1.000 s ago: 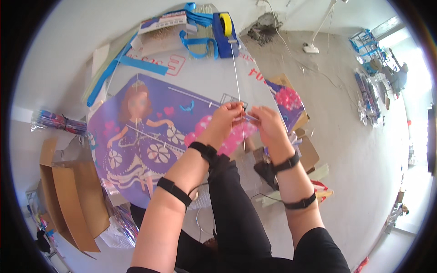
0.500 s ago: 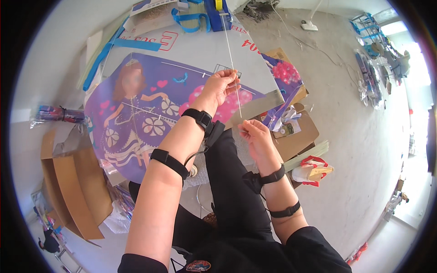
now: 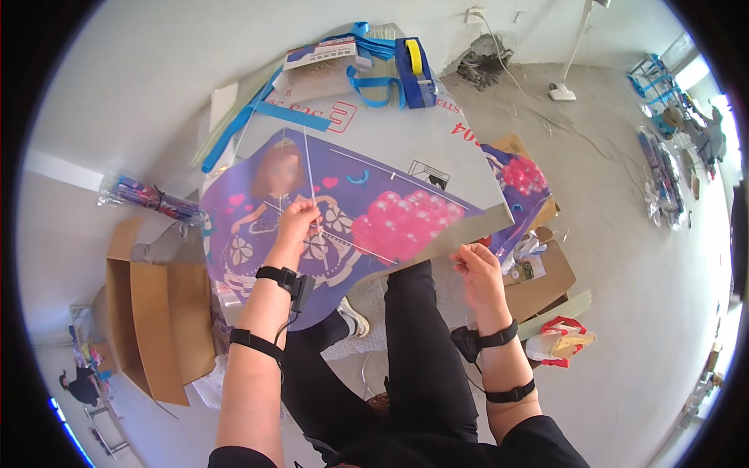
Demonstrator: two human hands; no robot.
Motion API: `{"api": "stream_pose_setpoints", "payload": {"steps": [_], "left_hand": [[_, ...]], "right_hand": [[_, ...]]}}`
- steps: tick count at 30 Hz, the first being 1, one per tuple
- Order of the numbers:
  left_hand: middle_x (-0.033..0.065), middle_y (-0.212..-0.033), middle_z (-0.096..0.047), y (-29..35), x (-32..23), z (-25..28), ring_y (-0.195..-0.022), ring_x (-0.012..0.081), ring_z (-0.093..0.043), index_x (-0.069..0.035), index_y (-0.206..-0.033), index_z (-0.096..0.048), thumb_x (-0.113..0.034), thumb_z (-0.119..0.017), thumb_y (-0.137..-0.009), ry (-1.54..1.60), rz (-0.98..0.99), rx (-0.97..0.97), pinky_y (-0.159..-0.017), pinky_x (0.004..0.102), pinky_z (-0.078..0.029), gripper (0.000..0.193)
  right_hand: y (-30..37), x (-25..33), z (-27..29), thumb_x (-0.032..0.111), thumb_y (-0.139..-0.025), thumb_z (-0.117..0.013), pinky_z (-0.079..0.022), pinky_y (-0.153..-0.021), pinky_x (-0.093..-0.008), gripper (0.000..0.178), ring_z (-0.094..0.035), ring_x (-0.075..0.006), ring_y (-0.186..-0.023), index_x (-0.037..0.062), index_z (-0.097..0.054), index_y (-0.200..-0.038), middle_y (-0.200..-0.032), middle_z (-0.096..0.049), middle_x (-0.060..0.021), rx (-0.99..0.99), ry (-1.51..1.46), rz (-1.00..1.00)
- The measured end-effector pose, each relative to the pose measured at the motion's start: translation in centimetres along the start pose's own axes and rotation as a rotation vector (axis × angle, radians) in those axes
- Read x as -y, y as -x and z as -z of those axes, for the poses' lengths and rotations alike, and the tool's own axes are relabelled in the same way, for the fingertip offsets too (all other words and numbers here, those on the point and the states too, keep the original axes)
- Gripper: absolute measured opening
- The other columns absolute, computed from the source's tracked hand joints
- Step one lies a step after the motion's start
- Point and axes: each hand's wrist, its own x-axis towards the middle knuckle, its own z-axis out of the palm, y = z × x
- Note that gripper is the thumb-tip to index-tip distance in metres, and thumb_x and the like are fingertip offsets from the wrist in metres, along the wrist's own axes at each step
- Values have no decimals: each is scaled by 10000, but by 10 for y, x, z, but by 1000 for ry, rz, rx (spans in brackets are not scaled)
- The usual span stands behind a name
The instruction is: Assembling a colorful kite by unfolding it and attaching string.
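My left hand (image 3: 300, 224) pinches a thin white rod (image 3: 309, 160), which stands up from the fingers toward the back of the work surface. Below that hand lies a purple sheet (image 3: 343, 204) printed with a figure in a gown, hearts and pink balloons. Slim white rods run across the sheet, one along its upper edge with a small white clip (image 3: 392, 176). Off the sheet's right corner, my right hand (image 3: 478, 273) is raised with its fingers closed together; whether anything is between them cannot be made out.
A grey board (image 3: 398, 136) lies under the sheet. Toward the back are a blue tape dispenser (image 3: 426, 90), blue strips (image 3: 292, 115) and an opened box (image 3: 320, 54). Cardboard boxes stand left (image 3: 160, 327) and right (image 3: 558, 265). A red-and-white bag (image 3: 558, 343) is at right.
My left hand has moved left with the rod, from beside the balloons to over the printed gown. My right hand has moved right and down, away from the rod's lower end.
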Motion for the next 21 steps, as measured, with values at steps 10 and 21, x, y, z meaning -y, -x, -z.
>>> {"api": "stream_pose_setpoints", "payload": {"steps": [10,21], "left_hand": [[111,-873,-638,-35,-4,12,-807,237,-643,-16,-1038,-592,-137,-710,-765,-938,-656,-480,-690,344,-516,321],[-36,-790,-602,-132,-128,-229,-732,88,-546,-177,-775,-588,-341,-630,-872,131,-77,257,-724,315,-357,196]], "right_hand": [[1,-3,0,166,-894,-626,-406,-691,-226,141,-527,-87,-739,35,-580,-867,-822,-623,-29,39,-28,29],[11,12,-8,162,-893,-635,-417,-746,-243,156,-538,-108,-790,23,-563,-900,-866,-617,-47,42,-80,-1]]}}
